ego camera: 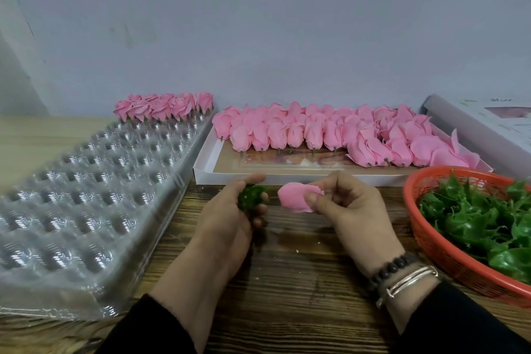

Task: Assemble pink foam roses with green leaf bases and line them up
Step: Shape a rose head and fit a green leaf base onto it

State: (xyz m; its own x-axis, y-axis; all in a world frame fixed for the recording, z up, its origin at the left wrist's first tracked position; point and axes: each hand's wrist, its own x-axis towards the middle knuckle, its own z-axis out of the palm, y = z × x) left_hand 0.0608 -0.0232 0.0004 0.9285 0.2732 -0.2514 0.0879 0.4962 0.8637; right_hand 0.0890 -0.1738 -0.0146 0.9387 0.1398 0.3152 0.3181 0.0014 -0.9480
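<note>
Above wooden table [287,282]: left hand [230,227] fingers clamp one green leaf base [251,195]; right hand [347,204] pinches one pink rose [293,200].

Pink foam roses and green leaf bases, loose and assembled

A closed pink foam rose bud [294,200] lies sideways above the wooden tabletop, pinched at its right end; just left of it, apart, a spiky green plastic leaf base [251,195] sits curled inside fingers; rows of bare pink foam rose buds [330,132] lie stems-forward in a shallow white cardboard box [207,164]; finished pink roses with green bases [165,108] stand in rows at the far end of a clear plastic dimpled tray [86,195]; loose green leaf bases [482,221] fill a red mesh basket [431,241].
</note>
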